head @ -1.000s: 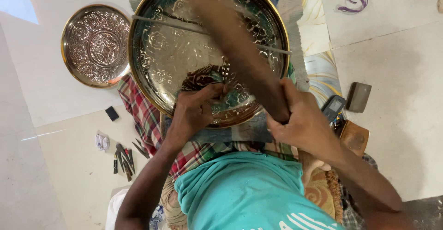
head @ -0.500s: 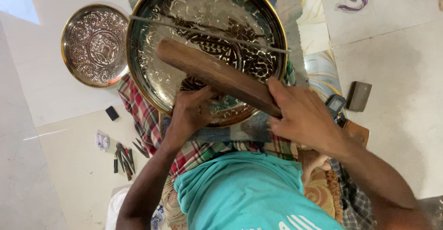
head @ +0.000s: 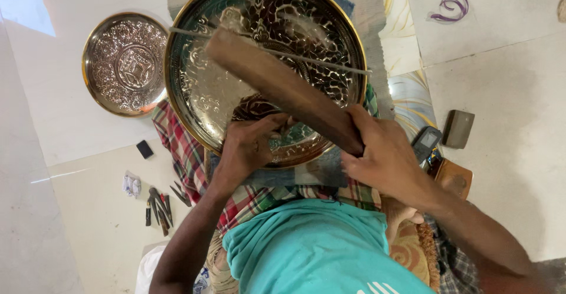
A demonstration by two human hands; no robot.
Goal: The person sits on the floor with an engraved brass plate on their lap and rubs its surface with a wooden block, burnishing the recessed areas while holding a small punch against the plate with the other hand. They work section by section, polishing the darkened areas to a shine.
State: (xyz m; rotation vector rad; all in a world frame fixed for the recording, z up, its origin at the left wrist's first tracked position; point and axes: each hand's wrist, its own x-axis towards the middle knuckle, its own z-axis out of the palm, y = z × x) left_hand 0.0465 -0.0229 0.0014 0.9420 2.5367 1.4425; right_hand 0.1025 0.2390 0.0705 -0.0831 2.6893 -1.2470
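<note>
A large round engraved metal plate (head: 177, 102) with a gold rim rests against my lap. My left hand (head: 247, 149) lies on its lower part, fingertips pinched on a small chisel that is mostly hidden. My right hand (head: 386, 161) grips the near end of a long brown wooden mallet (head: 277, 84), which slants up and left over the plate's middle. A thin metal rod (head: 330, 63) lies across the plate's upper half.
A smaller engraved plate (head: 125, 64) lies on the floor to the left. Several dark hand tools (head: 158, 205) and a small black block (head: 144, 149) lie at lower left. A phone (head: 425, 142) and a dark box (head: 458, 129) sit at right. A plaid cloth (head: 180, 149) lies under the big plate.
The mallet swung down from a steep raised angle to nearly flat over the plate, and its far end has now lifted slightly again. My left hand stayed put.
</note>
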